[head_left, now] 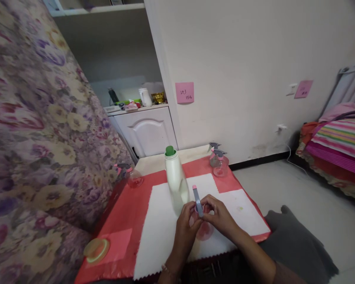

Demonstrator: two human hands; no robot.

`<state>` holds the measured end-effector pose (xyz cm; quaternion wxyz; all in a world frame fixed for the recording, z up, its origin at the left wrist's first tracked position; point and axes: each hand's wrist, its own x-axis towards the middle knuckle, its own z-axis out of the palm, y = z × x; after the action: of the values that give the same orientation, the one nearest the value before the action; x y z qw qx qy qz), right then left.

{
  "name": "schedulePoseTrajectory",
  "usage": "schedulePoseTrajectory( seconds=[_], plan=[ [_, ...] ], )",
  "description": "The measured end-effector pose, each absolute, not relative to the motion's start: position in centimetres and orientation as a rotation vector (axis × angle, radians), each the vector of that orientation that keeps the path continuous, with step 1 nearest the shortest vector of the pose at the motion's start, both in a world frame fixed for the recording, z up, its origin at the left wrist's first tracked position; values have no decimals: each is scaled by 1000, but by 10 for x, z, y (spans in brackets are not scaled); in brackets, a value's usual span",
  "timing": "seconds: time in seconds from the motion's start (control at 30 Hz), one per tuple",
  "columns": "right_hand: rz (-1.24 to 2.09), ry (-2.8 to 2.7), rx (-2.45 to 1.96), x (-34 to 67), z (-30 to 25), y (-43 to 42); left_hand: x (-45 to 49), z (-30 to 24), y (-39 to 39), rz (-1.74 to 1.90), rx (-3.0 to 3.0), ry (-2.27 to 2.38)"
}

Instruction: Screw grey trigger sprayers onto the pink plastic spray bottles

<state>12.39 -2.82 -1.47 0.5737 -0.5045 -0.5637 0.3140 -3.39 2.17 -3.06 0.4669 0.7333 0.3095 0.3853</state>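
In front of me stands a small clear pink spray bottle (205, 232) with a grey trigger spray head (198, 202) tipped by a pink nozzle. My left hand (187, 221) is closed around the neck from the left. From the right, my right hand (220, 217) pinches the same neck, its thumb close to my left fingers. The collar is partly hidden by my fingers. Just behind my left hand is a large pale green jug (175, 181) with a green cap, upright on a white cloth (154, 221).
Two more spray bottles (220, 167) stand at the back right of the red-covered table (118, 213), another spray bottle (135, 179) at the back left. A round yellowish container (97, 250) sits front left. A floral curtain (41, 130) borders the left; a bed (340, 146) is right.
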Motion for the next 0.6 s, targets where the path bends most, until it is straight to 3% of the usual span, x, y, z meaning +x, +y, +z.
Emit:
schedulePoseTrajectory(
  seconds=[0.33,0.6],
  plan=[
    [749,-1287,-1213,121,-11,-28,-29,23,15,987,1675,907],
    [741,-1253,-1253,119,-15,-27,-14,22,27,897,1532,919]
  ],
)
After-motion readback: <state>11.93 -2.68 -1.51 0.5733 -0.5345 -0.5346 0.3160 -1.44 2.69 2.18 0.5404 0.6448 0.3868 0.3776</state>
